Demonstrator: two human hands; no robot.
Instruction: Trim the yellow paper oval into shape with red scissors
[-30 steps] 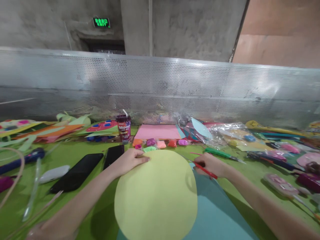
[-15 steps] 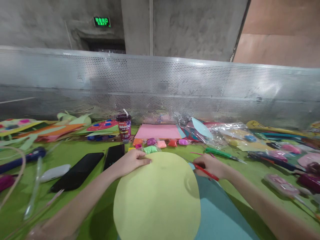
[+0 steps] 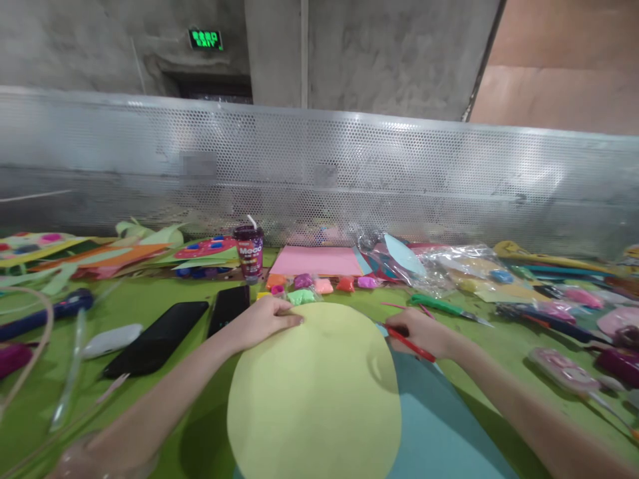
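A large round sheet of pale yellow paper (image 3: 314, 392) lies over a sheet of light blue paper (image 3: 434, 419) in front of me. My left hand (image 3: 267, 322) holds the yellow paper at its upper left edge, thumb on top and fingers largely hidden. At the upper right edge, my right hand (image 3: 417, 331) is closed around red-handled scissors (image 3: 417, 347). Their blades are mostly hidden at the paper's edge, where a bit of blue shows. Green-handled scissors (image 3: 439, 305) lie just beyond my right hand.
A drink cup (image 3: 249, 253) with a straw stands behind my left hand. Two black phones (image 3: 157, 339) lie to the left. Small coloured clay packets (image 3: 344, 284) and pink paper (image 3: 317, 261) lie ahead. Plastic bags (image 3: 459, 266) and tools crowd the right. A perforated metal panel (image 3: 319, 159) borders the back.
Almost nothing has moved. The view has shifted very slightly, and both hands stay at the same places on the paper.
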